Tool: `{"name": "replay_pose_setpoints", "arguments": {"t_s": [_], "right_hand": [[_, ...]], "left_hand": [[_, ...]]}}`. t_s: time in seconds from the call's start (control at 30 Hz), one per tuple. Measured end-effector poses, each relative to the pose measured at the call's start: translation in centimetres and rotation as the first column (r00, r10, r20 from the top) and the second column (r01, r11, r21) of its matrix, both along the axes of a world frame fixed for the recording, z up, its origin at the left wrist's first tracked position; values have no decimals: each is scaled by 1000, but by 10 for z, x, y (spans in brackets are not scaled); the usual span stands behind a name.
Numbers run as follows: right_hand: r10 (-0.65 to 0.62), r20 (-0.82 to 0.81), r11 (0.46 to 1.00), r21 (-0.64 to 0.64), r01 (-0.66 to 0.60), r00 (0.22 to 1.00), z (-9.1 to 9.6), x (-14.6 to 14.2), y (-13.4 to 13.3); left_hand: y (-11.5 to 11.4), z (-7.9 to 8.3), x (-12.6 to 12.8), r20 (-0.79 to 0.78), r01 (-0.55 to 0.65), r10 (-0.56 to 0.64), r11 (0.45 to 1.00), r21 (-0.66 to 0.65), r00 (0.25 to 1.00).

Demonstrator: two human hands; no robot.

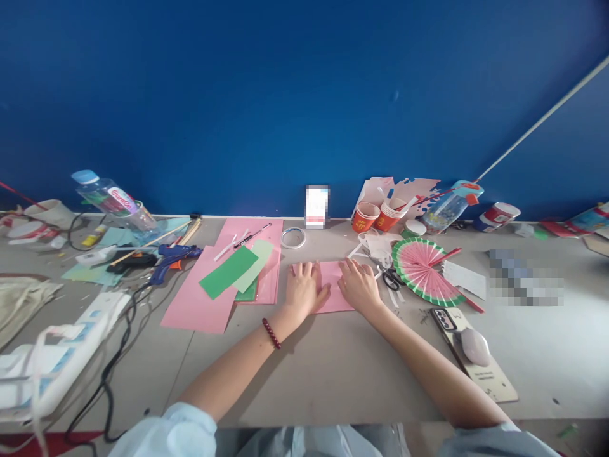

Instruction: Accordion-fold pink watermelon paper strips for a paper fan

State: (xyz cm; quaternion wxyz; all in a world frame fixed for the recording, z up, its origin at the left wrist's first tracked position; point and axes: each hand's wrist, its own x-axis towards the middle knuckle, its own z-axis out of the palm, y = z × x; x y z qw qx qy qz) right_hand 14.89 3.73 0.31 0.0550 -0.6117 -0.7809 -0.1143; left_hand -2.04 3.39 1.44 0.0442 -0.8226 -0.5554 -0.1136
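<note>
Pink paper sheet (333, 289), lying just left of the watermelon paper fan (421, 270), pressed flat under the left hand (302, 289) and right hand (359, 287), both open-palmed. Step judged: creasing a fold; next calls for firm, even pressure.

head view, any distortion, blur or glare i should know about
Head view: wide-angle bend curves the table edge and stretches the power strip; soft even light with faint shadows under both forearms; no glare; pink paper under the hands is sharp; two patches are pixelated.
</note>
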Motion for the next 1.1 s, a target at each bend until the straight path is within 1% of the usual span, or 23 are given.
{"name": "replay_pose_setpoints", "arguments": {"t_s": [0.27, 0.5, 0.9, 1.1], "right_hand": [[0, -12, 1000, 6, 0, 1000, 1, 1, -1], [12, 38, 999, -35, -11, 999, 0, 1, 0], [4, 44, 1000, -24, -3, 999, 2, -2, 0], [0, 67, 999, -35, 2, 998, 4, -3, -1]], "left_hand": [[-1, 1, 0, -2, 4, -4, 1000, 6, 1000], [0, 0, 1, -13, -4, 4, 1000, -20, 1000], [-1, 3, 1, -26, -12, 11, 999, -44, 1000], [0, 2, 1, -15, 5, -5, 999, -32, 1000]]}}
